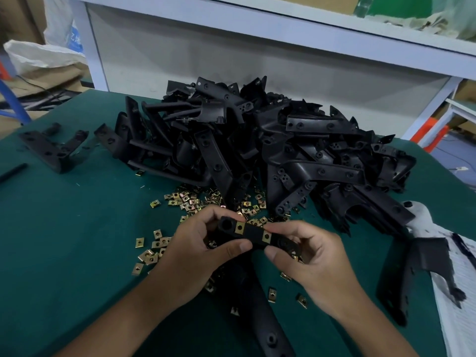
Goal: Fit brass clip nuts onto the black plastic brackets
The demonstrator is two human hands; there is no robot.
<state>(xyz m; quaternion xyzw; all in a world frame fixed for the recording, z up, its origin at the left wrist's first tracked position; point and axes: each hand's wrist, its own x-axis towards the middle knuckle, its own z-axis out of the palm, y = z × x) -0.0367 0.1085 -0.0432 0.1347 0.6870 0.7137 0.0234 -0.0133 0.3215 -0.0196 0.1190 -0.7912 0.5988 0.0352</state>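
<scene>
Left hand (195, 251) and right hand (313, 261) both pinch one black bracket (253, 234) above the green worktop (64, 240), two brass clip nuts (240, 227) already clipped on its top edge. Loose nuts (152, 249) lie scattered just below, beside a big bracket pile (270, 150).

A tall heap of black brackets (270, 150) blocks the bench (64, 228) from twelve to two o'clock. Loose brass clip nuts (190, 199) litter the centre. Bare green bench lies open at nine o'clock.

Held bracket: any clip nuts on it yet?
Yes: two brass clip nuts sit on the black bracket held between left hand and right hand.
</scene>
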